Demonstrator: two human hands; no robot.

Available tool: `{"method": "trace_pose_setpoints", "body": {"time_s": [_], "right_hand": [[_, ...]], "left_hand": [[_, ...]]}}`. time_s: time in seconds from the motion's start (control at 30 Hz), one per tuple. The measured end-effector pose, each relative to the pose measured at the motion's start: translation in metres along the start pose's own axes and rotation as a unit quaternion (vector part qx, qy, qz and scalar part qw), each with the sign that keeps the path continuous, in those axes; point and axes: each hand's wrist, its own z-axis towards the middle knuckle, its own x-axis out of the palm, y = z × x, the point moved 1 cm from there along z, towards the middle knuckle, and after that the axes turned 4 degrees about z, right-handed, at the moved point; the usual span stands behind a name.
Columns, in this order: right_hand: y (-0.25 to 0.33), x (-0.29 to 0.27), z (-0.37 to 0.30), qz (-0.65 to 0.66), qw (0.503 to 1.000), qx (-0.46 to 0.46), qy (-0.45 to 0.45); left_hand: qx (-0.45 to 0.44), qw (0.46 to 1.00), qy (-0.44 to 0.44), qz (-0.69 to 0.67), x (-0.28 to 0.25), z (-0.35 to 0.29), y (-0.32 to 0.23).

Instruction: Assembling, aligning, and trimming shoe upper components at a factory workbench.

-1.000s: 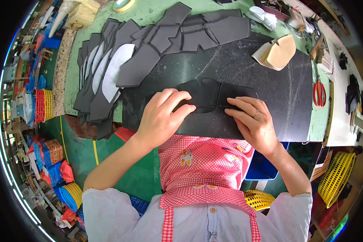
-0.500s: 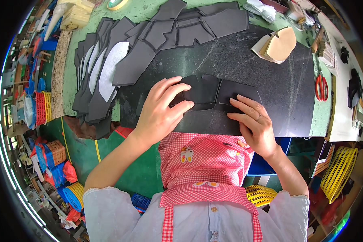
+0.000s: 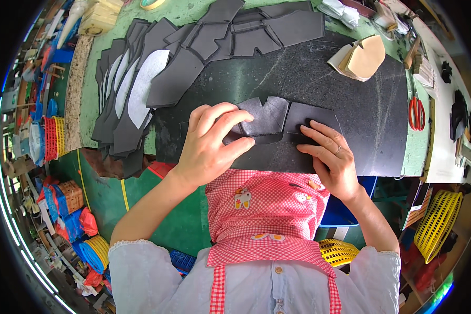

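A black leather-like piece [image 3: 266, 116] made of joined panels lies on the dark work board in front of me. Its middle panel is shiny and has a V-shaped notch in the top edge. My left hand [image 3: 210, 140] curls over the left end, with fingertips on the panel and the thumb at its lower edge; what lies under the palm is hidden. Spread over the right panel [image 3: 310, 119], the fingers of my right hand [image 3: 331, 156] press it lightly against the board. A ring shows on one finger of that hand.
Stacked black cut pieces [image 3: 179, 78], some with white backing [image 3: 147, 89], fan out at the far left. Beige pattern pieces [image 3: 365, 57] lie at the far right, near red-handled scissors [image 3: 416, 113]. Yellow baskets [image 3: 438, 225] stand below the table's right side.
The middle panel now catches more light, and its notch and lower seam show more plainly. Both hands have shifted only slightly.
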Motion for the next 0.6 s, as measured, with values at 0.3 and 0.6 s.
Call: {"method": "trace_pose_setpoints", "body": {"time_s": [0.3,0.6], "right_hand": [[0.014,-0.009,0.038,-0.004,0.999,0.024,-0.044],[-0.014,0.008,0.091,-0.082,0.989,0.065,-0.107]], "left_hand": [[0.017,1.000,-0.011,-0.009,-0.008,0.007,-0.009],[0.069,0.995,-0.018,-0.072,-0.019,0.013,-0.020]]}}
